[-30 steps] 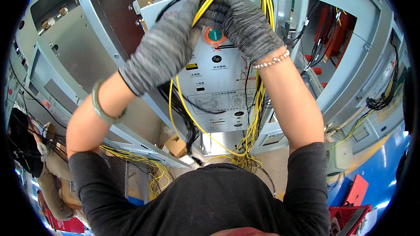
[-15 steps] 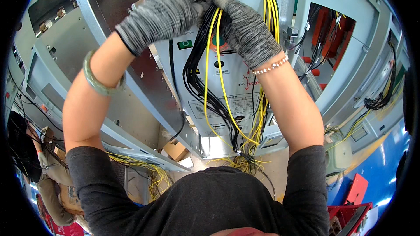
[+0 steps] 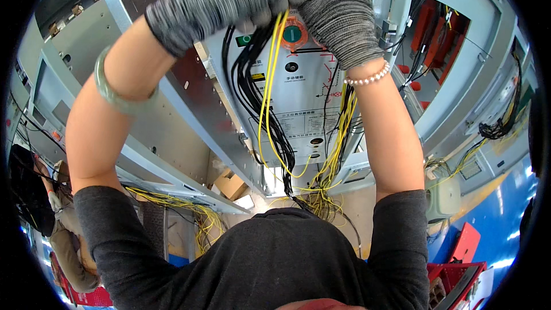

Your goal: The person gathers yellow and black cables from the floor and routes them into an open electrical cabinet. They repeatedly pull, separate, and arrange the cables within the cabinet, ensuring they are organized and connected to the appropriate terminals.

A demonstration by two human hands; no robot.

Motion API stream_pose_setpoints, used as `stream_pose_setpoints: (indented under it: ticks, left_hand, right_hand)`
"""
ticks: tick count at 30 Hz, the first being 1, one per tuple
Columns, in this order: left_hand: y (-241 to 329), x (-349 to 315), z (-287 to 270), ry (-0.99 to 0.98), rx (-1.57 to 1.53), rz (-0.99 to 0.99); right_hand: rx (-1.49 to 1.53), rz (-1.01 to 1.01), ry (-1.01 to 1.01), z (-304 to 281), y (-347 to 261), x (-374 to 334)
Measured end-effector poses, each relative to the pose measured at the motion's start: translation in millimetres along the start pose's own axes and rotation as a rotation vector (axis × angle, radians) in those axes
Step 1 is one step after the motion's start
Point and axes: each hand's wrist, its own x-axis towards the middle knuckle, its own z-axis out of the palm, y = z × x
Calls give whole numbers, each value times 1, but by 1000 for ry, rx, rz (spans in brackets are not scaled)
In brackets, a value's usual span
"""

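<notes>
My left hand point(image 3: 238, 3), in a grey knitted glove, is curled over the top of a bundle of black wires point(image 3: 252, 92); motion blurs its fingertips. Two yellow wires point(image 3: 268, 80) come out beneath its fingers and hang in a loop. Close beside it, my right hand point(image 3: 338, 17), in a matching glove, is closed round the upper part of the wire harness, which the glove largely hides. Behind the wires stands a light grey equipment panel point(image 3: 298, 97), with a green button in an orange ring point(image 3: 292, 34).
Metal frame posts point(image 3: 189, 109) flank the panel. To the right is a cabinet opening with red parts point(image 3: 439, 43). More yellow wires point(image 3: 330, 181) trail to the floor, near a cardboard box point(image 3: 231, 185). A person point(image 3: 72, 247) is at the far left; a red bin point(image 3: 456, 281) is lower right.
Both hands have risen and shifted toward the top edge. The black wires have swung left, uncovering more of the orange-ringed button. The hanging yellow loop has drawn up and left.
</notes>
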Motion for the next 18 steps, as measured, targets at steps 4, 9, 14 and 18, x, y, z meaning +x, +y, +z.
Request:
stream_pose_setpoints:
  ticks: [4,9,14,18]
  left_hand:
    - [-5,-24,42,162,416,740]
    - [-46,-9,43,449,146,506]
    - [-64,11,71,385,-24,349]
    - [-70,10,64,477,302,491]
  right_hand:
    - [312,-95,176,1,9,-6]
    - [327,-259,275,-11,-8,-25]
    - [166,-353,263,-24,-1,-27]
    - [44,-449,393,-20,9,-19]
